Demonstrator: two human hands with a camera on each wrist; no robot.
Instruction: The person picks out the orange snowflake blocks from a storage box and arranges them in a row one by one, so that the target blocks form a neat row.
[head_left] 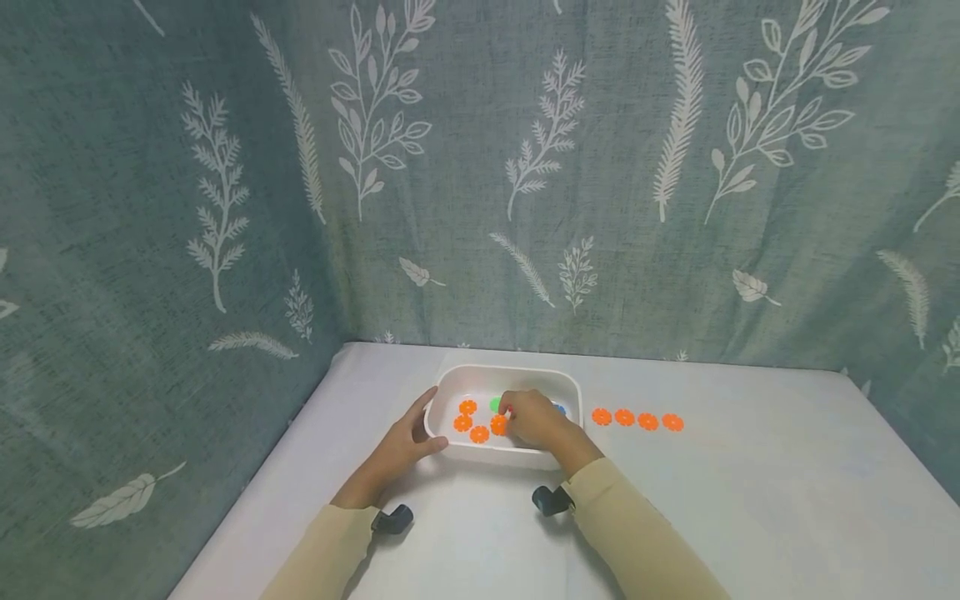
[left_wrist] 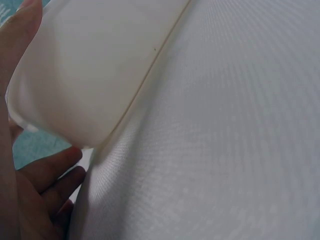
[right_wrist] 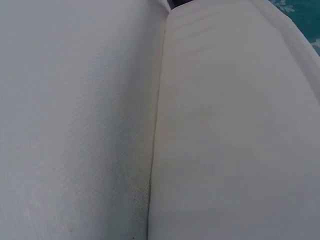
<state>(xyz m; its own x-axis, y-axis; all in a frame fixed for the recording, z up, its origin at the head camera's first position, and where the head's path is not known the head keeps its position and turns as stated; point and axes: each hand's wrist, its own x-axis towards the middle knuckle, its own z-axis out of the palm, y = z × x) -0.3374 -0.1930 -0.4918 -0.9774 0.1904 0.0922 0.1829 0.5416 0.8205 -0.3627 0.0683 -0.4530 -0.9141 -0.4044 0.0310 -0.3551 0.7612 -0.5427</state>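
A white tray [head_left: 517, 451] stands on the table, with orange flower-shaped discs [head_left: 479, 434] lying in its left half. My left hand [head_left: 397, 446] grips the tray's left end, thumb over the near rim and fingers along the side. In the left wrist view its fingers [left_wrist: 60, 170] touch the tray's end wall. My right hand [head_left: 536, 419] reaches down inside the tray, its fingertips pinching an orange flower-shaped disc [head_left: 498, 426] that looks tilted. A bit of red shows between finger and thumb. A green disc [head_left: 495, 404] and a blue piece [head_left: 559, 409] are partly hidden by this hand.
To the right of the tray, several orange discs [head_left: 625, 417] lie in a row on the white tablecloth [head_left: 750, 483]. A leaf-patterned curtain [head_left: 480, 250] hangs behind the table and along its left side. The right wrist view shows only cloth and the tray's outer wall [right_wrist: 230, 125].
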